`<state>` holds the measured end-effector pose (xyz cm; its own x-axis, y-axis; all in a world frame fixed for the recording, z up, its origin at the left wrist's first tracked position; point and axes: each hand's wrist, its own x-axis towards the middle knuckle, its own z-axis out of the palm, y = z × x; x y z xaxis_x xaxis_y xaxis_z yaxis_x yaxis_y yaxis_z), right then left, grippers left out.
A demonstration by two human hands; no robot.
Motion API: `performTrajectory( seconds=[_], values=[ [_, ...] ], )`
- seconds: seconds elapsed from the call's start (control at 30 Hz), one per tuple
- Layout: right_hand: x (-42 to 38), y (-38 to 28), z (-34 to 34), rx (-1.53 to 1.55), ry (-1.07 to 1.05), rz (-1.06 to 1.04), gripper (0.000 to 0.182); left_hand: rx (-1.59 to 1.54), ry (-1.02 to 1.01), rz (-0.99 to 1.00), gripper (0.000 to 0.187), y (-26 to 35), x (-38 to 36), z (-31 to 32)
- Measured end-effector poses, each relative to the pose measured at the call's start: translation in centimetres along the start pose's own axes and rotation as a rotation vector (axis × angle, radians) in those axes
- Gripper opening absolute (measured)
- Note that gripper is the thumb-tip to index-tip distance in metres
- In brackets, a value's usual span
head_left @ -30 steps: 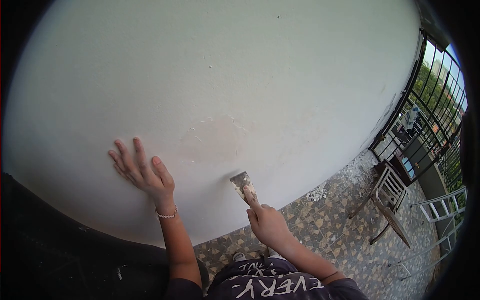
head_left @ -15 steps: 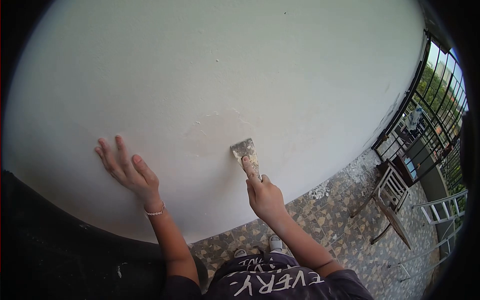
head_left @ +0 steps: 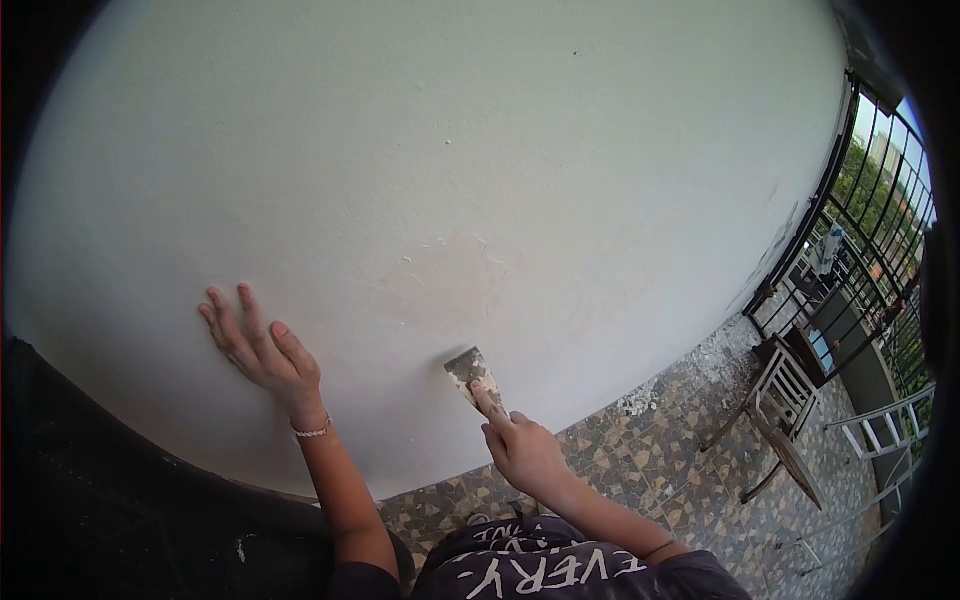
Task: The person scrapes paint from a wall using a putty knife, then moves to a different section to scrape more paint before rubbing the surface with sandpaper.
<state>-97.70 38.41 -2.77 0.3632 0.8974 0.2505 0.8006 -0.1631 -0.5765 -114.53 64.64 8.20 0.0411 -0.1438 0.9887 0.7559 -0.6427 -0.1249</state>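
Note:
A white wall [head_left: 620, 180] fills most of the head view. Near its middle is a rough, slightly pinkish patch [head_left: 440, 285] with raised, flaking edges. My right hand [head_left: 525, 455] grips a putty knife [head_left: 466, 370] by its handle, the index finger stretched along the blade. The blade is smeared with pale residue, and its wide edge is at the wall just below the patch. To the left, my left hand [head_left: 262, 350] lies against the wall with its fingers spread, holding nothing. A braided bracelet [head_left: 313, 430] circles that wrist.
Pale flakes [head_left: 640, 398] litter the mosaic-tiled floor [head_left: 620, 470] along the wall's foot. At right stand a wooden chair [head_left: 785, 395], a metal ladder [head_left: 885, 425] and a barred railing [head_left: 870, 190]. A black surface [head_left: 130, 500] occupies the lower left.
My right hand has brought the putty knife down and slightly left, from the patch's lower edge to below it. My left hand stays spread on the wall; the view has shifted slightly.

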Motion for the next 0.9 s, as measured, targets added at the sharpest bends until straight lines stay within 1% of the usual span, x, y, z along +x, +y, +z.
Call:
performTrajectory(
  seconds=[0.1, 0.17, 0.27, 0.37, 0.57, 0.67, 0.77, 0.87, 0.9],
  values=[
    [3.0, -4.6, -4.9, 0.013, 0.182, -0.155, 0.064, 0.007, -0.008, 0.0, 0.049, 0.0, -0.1, -0.2],
    [5.4, -6.0, -6.7, 0.003, 0.33, -0.23, 0.066, 0.007, -0.003, -0.001, 0.049, 0.0, 0.0, -0.2],
    [7.7, -6.1, -7.7, -0.075, 0.339, -0.15, 0.068, -0.008, 0.013, -0.004, 0.048, 0.1, 0.2, 0.0],
    [7.4, -4.5, -4.9, -0.114, 0.322, -0.13, 0.071, -0.018, 0.033, -0.005, 0.047, -0.2, 0.1, -0.1],
    [5.0, -0.8, -0.5, -0.13, 0.26, -0.128, 0.075, -0.001, 0.051, -0.004, 0.047, 0.2, 0.2, -0.4],
    [3.9, 0.2, 0.7, -0.165, 0.135, -0.052, 0.073, 0.031, 0.057, -0.003, 0.047, 0.5, 0.2, -0.3],
    [1.7, 0.8, 1.9, -0.156, -0.008, 0.065, 0.07, 0.051, 0.068, 0.002, 0.049, 0.5, 0.1, -0.2],
    [-0.9, 2.1, 3.8, -0.085, -0.277, 0.202, 0.065, 0.052, 0.066, -0.004, 0.048, 0.3, 0.0, -0.3],
    [-0.8, 1.2, 3.2, -0.073, -0.248, 0.17, 0.065, 0.046, 0.061, -0.01, 0.048, 0.3, 0.0, -0.4]
  ],
)
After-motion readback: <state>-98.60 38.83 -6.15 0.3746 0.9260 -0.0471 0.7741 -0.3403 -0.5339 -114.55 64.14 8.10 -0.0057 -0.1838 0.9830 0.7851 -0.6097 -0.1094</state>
